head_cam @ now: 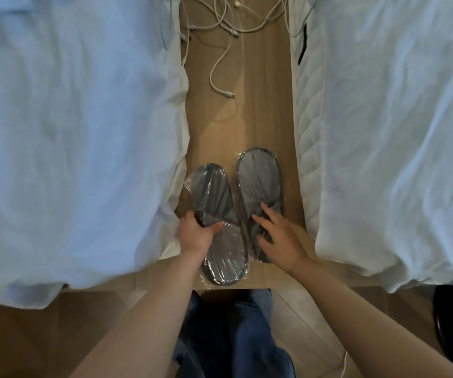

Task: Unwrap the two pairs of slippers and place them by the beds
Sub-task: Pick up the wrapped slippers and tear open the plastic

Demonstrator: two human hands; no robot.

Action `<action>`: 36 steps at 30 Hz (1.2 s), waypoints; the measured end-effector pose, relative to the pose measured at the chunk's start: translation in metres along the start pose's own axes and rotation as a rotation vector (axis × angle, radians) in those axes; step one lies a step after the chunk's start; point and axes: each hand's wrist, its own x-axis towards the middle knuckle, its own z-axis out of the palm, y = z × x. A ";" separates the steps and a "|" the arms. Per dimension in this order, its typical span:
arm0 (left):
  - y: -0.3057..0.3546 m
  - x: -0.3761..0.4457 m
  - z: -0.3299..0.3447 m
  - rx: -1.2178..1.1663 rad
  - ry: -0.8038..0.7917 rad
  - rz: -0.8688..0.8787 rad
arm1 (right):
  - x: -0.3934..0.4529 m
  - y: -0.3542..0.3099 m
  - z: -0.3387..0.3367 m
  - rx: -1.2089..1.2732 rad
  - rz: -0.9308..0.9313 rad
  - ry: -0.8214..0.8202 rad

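Left pack: dark slippers sealed in clear film [217, 222], lying on the wooden surface [263, 118] between the two beds, nearer the left bed [70, 118], its near end poking over the front edge
Right pack: second wrapped pair [259, 181] just beside the first, touching along the inner edges, further up the surface and closer to the right bed [383, 118]
My left hand: [196, 233] clamped round the outer edge of the left pack, thumb on top, fingers curled under, film bunching in the grip
My right hand: [280, 238] lying spread on the near end of the right pack, fingers splayed and pressing flat, nothing pinched yet
How they'll handle: I reckon featherweight and floppy, thin soles that bend, and that film looks slick and crinkly, so it could slide in my palm
Where to take hold: I'd go for the loose film at a corner, where it stands clear of the slipper, and tear from there
Both wrappers: not yet opened
Watch out: white charging cables [220, 50] trail across the far end, well apart from the packs
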 end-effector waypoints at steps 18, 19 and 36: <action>0.152 -0.290 -0.251 -0.513 -0.317 0.155 | -0.227 -0.283 -0.196 0.649 -0.106 0.164; 0.152 -0.302 -0.270 -0.504 -0.285 0.132 | -0.242 -0.296 -0.204 0.548 -0.156 0.237; 0.135 -0.406 -0.381 -0.940 -0.252 0.181 | -0.344 -0.368 -0.234 0.006 -0.452 0.363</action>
